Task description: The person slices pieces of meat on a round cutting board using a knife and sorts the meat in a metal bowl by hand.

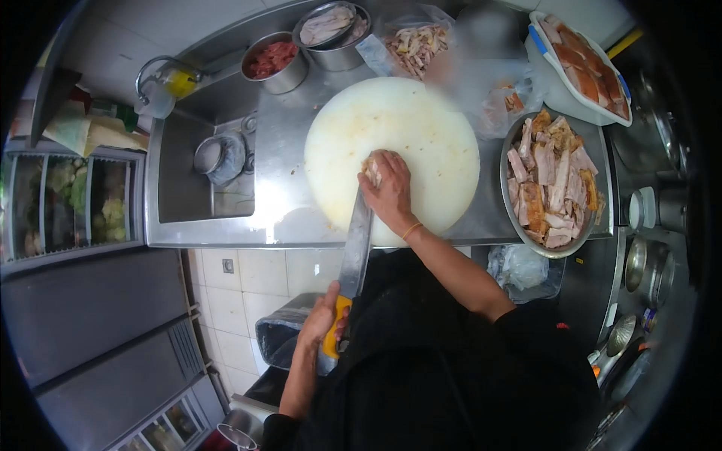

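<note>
My left hand (pixel 319 319) is closed around the yellow handle of a long, wide-bladed knife (pixel 356 252). Its blade points away from me, the tip end reaching over the near edge of a round white cutting board (pixel 338 135). On the board, my right hand (pixel 389 192) is closed over a small piece of meat (pixel 370 167), mostly hidden under the fingers. The blade's far end lies close beside that piece; whether it touches, I cannot tell. To the right stands a large metal bowl (pixel 505 199) heaped with cut strips of pale, brown-skinned meat.
A sink (pixel 199 161) with a faucet is on the left. Behind the board stand a pot of red meat (pixel 274 64), stacked metal bowls (pixel 331 52) and a bag of cut pieces (pixel 417 49). A white tub of browned meat (pixel 575 105) sits back right. A lined bin (pixel 278 338) is below.
</note>
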A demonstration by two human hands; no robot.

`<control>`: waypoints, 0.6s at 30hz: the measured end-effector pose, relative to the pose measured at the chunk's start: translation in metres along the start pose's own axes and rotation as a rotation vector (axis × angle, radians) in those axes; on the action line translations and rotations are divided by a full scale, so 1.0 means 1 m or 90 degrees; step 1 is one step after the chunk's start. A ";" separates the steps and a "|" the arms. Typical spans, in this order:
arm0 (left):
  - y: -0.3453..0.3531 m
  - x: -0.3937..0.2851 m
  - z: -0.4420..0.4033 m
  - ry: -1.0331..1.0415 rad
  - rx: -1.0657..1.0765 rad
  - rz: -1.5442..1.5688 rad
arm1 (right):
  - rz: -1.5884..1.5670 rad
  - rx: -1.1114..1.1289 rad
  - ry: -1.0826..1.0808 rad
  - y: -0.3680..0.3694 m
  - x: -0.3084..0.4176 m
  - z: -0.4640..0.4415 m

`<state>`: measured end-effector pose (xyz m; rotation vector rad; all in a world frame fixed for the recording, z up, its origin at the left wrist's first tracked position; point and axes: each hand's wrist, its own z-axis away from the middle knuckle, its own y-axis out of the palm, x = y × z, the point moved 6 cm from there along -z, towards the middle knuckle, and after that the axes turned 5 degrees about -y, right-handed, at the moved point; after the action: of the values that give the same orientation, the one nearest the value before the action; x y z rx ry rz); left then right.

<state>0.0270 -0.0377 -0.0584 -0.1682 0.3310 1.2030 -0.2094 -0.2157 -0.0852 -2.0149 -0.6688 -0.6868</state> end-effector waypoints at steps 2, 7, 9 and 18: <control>0.005 -0.001 -0.004 0.003 0.012 0.014 | -0.021 -0.009 0.015 0.003 0.002 0.000; 0.019 -0.008 -0.010 0.014 0.060 0.050 | -0.099 -0.038 0.069 0.001 0.004 0.002; 0.020 -0.013 -0.009 0.010 0.070 0.053 | -0.136 -0.067 0.079 -0.002 0.004 0.000; 0.034 -0.076 0.006 0.031 0.083 0.034 | -0.239 -0.192 0.094 -0.031 -0.005 -0.050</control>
<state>-0.0282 -0.0911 -0.0250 -0.0760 0.4568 1.2274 -0.2448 -0.2455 -0.0482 -2.1009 -0.9095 -1.2064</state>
